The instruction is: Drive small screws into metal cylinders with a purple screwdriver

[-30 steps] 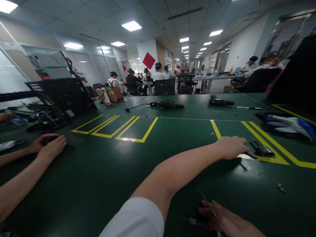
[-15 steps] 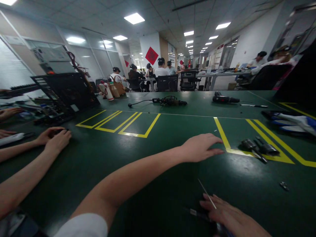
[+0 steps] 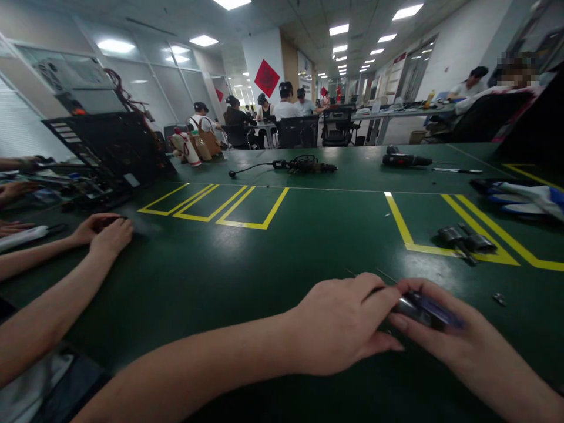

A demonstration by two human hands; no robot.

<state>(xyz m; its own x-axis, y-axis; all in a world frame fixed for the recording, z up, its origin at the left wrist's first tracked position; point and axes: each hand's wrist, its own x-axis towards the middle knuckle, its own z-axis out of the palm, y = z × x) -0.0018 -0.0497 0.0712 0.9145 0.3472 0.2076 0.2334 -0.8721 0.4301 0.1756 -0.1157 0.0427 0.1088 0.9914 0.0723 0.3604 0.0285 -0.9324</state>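
My right hand (image 3: 458,329) is closed around a dark tool with a bluish-purple handle and a shiny metal collar (image 3: 423,310). Its exact kind is blurred. Against the collar end, my left hand (image 3: 346,326) has its fingers curled in, and what they grip is hidden behind them. Thin light rod tips (image 3: 386,275) poke out beyond my hands. Farther right lie several metal sockets or bits (image 3: 480,242) on yellow tape, and a small metal piece (image 3: 499,299) nearer to me.
On the green table (image 3: 198,276), yellow tape outlines (image 3: 275,208) mark bays. Toward the back are a corded black device (image 3: 308,164), a power drill (image 3: 405,158) and a slim rod (image 3: 457,170). Blue-white gloves (image 3: 524,197) lie right. A co-worker's hands (image 3: 108,235) work at left.
My left hand has drawn back from the tape toward me and closed beside my right hand. My right hand has lifted the tool up to meet it. The view has tilted slightly down.
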